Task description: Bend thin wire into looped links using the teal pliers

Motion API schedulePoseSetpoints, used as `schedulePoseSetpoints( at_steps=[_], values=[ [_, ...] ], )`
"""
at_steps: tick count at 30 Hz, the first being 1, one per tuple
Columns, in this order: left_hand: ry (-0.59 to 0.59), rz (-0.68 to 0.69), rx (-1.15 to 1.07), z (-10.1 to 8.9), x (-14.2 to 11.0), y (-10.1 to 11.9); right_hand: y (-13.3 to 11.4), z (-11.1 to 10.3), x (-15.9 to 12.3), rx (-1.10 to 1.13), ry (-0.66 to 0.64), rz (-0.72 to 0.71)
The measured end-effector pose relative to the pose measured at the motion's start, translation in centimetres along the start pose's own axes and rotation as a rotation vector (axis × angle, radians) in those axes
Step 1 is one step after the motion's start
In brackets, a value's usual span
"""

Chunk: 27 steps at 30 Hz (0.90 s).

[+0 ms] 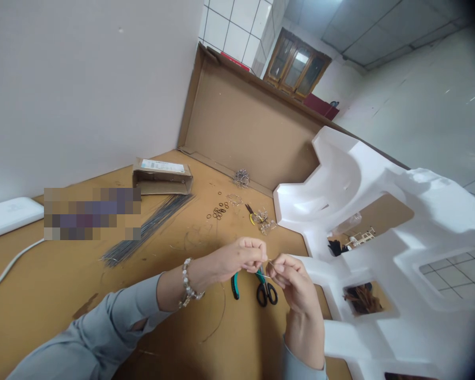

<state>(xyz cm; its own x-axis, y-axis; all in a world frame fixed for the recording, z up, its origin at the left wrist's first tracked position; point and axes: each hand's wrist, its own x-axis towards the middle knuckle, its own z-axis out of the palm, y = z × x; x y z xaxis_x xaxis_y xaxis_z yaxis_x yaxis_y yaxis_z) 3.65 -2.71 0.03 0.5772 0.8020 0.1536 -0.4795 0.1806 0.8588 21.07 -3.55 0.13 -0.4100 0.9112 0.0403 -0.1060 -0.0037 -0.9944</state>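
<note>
My left hand (pixel 243 258), with a beaded bracelet (pixel 188 282) at the wrist, is closed in a pinch on a thin wire (pixel 269 260). Close beside it, my right hand (pixel 291 277) pinches the same wire between thumb and fingers. The wire's full shape is too fine to make out. Below the hands on the table lie black-handled scissors (pixel 266 293) and a tool with teal handles (pixel 235 286), partly hidden by my left hand. A loose curved wire (pixel 222 311) lies under my left wrist.
A bundle of straight grey wires (pixel 146 232) lies left, near an open cardboard box (pixel 162 177). Dark rings (pixel 219 211), yellow-handled pliers (pixel 252 215) and piles of bent wire pieces (pixel 241 178) lie beyond my hands. White moulded foam (pixel 340 174) stands at right, a cardboard wall (pixel 245 116) behind.
</note>
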Motion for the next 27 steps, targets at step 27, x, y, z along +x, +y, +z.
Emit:
schedulePoseSetpoints(
  at_steps=[27],
  values=[
    [0.176, 0.189, 0.227, -0.7, 0.1, -0.6, -1.0, 1.6, 0.3, -0.225, 0.132, -0.133]
  ],
)
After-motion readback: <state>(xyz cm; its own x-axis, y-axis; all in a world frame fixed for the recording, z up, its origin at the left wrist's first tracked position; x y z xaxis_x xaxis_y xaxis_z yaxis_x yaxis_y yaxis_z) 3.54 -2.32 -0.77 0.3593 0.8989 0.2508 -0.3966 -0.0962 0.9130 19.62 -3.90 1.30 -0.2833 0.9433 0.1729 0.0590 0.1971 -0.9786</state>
